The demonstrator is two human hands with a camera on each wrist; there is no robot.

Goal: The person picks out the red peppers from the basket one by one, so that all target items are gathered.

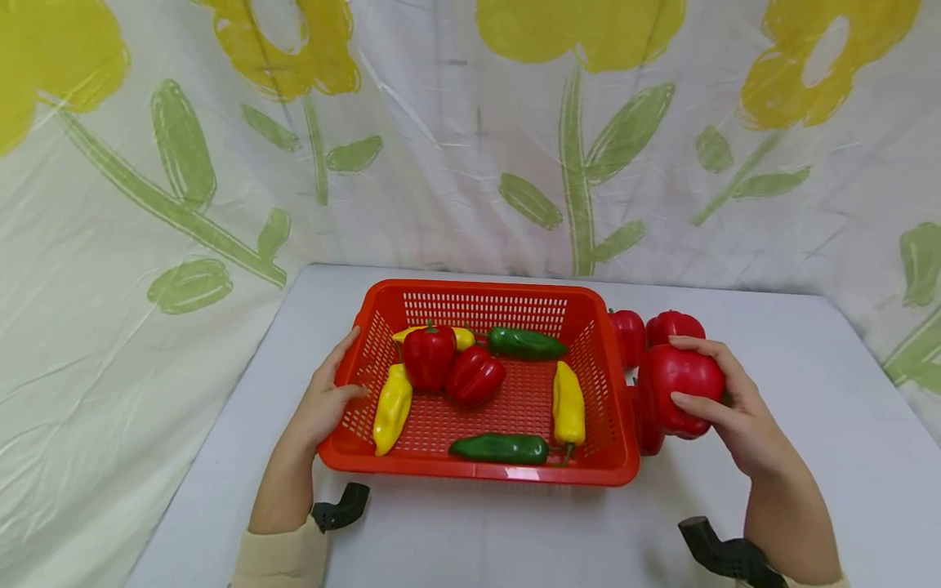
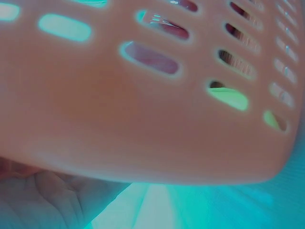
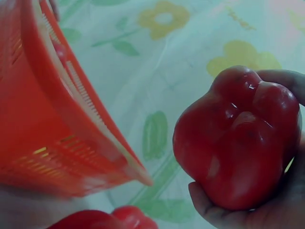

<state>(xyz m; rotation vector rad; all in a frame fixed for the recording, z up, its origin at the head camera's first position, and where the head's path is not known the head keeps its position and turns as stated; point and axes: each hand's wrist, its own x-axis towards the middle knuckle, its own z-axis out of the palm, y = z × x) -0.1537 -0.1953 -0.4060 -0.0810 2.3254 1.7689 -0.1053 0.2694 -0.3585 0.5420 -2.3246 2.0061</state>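
My left hand [image 1: 328,400] grips the left rim of a red plastic basket [image 1: 478,469], its thumb lapping over the edge. The basket's slotted wall [image 2: 119,129] fills most of the left wrist view. Inside lie two red bell peppers [image 1: 476,376], two long green peppers [image 1: 500,448] and several yellow peppers [image 1: 569,404]. Just outside the basket's right side, my right hand [image 1: 735,404] holds a large red bell pepper [image 1: 680,388] between thumb and fingers. In the right wrist view, this bell pepper [image 3: 233,143] shows its lobed bottom.
More red bell peppers stand on the white table [image 1: 794,392] right of the basket: two at the back [image 1: 672,325] and one partly hidden under the held one [image 1: 651,439]. A curtain [image 1: 441,163] with yellow flowers hangs behind the table.
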